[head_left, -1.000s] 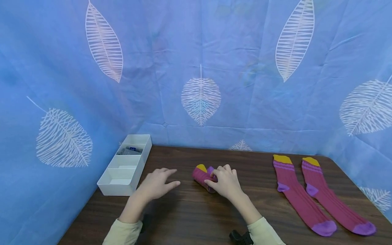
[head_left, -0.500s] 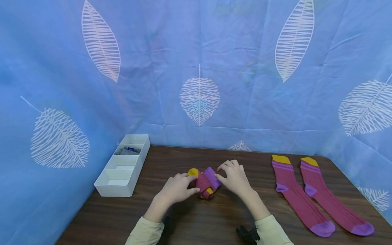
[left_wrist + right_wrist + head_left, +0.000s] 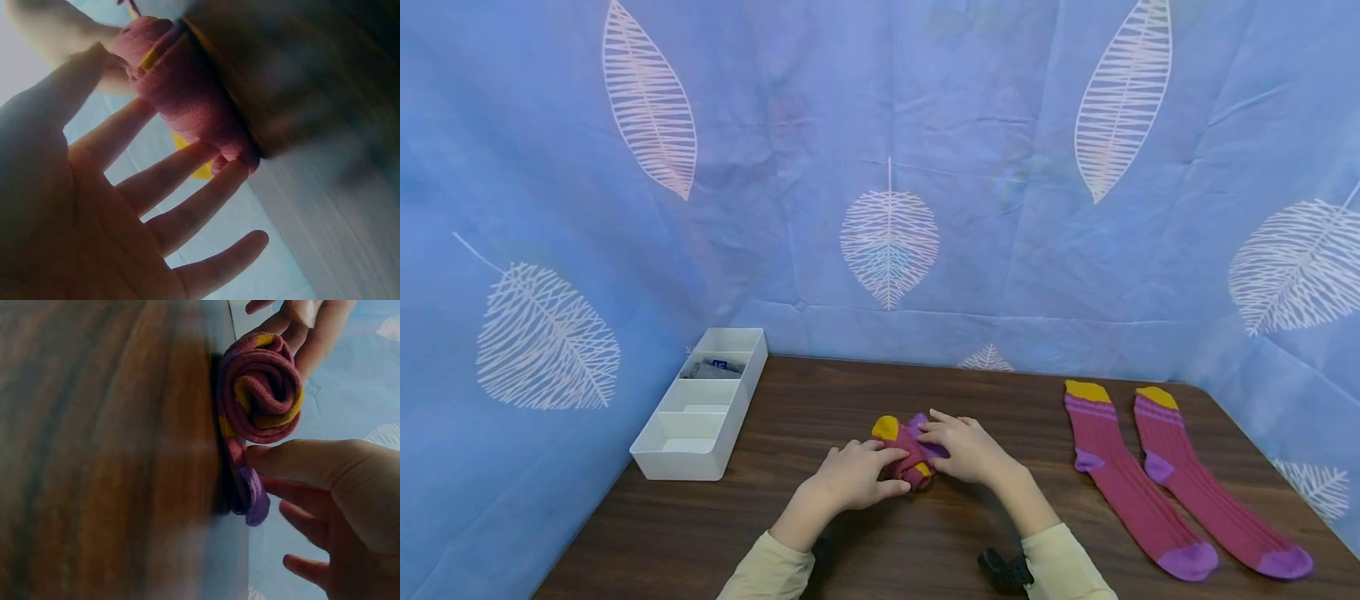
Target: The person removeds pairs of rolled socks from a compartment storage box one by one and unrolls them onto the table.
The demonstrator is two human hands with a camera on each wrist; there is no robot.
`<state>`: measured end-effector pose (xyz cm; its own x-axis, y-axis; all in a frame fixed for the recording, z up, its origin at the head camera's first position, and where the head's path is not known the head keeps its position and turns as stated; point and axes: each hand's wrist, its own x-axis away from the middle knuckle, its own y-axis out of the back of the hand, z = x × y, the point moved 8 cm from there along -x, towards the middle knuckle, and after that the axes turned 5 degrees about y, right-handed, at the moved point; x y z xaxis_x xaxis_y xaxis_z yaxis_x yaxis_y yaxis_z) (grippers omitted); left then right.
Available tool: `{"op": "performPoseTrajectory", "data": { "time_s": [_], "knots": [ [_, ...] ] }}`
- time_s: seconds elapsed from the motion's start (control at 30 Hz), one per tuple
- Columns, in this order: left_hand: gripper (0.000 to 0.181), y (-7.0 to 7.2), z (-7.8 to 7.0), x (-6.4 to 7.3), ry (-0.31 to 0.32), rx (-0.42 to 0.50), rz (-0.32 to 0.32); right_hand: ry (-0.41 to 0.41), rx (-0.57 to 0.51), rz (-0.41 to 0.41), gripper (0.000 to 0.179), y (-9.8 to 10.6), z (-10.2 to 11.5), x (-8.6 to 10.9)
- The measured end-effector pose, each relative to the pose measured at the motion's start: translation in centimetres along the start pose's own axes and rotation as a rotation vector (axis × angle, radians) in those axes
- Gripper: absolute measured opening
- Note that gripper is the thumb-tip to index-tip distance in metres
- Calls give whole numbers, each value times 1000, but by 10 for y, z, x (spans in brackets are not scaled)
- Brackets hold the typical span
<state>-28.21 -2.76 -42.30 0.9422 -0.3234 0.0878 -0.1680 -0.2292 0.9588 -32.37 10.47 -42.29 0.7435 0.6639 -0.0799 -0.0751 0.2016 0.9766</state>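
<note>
A rolled pair of maroon socks (image 3: 910,454), with yellow and purple patches, lies on the dark wooden table between both hands. Its coiled end shows as a maroon and yellow spiral in the right wrist view, and a flat purple part (image 3: 251,497) sticks out from the roll. My left hand (image 3: 850,477) rests its nearly straight fingers along the roll's left side, the thumb close to its near end. On the right, my right hand (image 3: 970,450) pinches the purple part, thumb against the base of the roll and fingers over the far side.
Two maroon socks (image 3: 1131,492) with yellow cuffs and purple toes lie flat side by side at the right. A white divided box (image 3: 722,450) stands at the left, a grey folded item (image 3: 711,369) in one compartment. A blue leaf-patterned cloth (image 3: 805,208) hangs behind.
My left hand has come in from the left to touch the roll. The roll has turned and shifted slightly right; the right hand moved off it and has come back down onto the purple part.
</note>
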Motion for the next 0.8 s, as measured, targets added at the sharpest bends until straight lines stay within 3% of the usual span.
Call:
{"op": "performPoseTrajectory", "data": {
  "time_s": [0.13,0.37,0.63,0.8],
  "knots": [
    [54,-4,0,-4,-3,24,10,-24,7,57,40,-9,0,2],
    [50,-2,-7,-17,-32,40,-8,-104,33,79,40,-9,1,5],
    [49,1,-19,-37,-71,-168,-36,-99,73,85,42,-5,2,17],
    [49,-1,-19,-46,-124,-210,9,-81,64,102,41,-4,6,27]
  ]
}}
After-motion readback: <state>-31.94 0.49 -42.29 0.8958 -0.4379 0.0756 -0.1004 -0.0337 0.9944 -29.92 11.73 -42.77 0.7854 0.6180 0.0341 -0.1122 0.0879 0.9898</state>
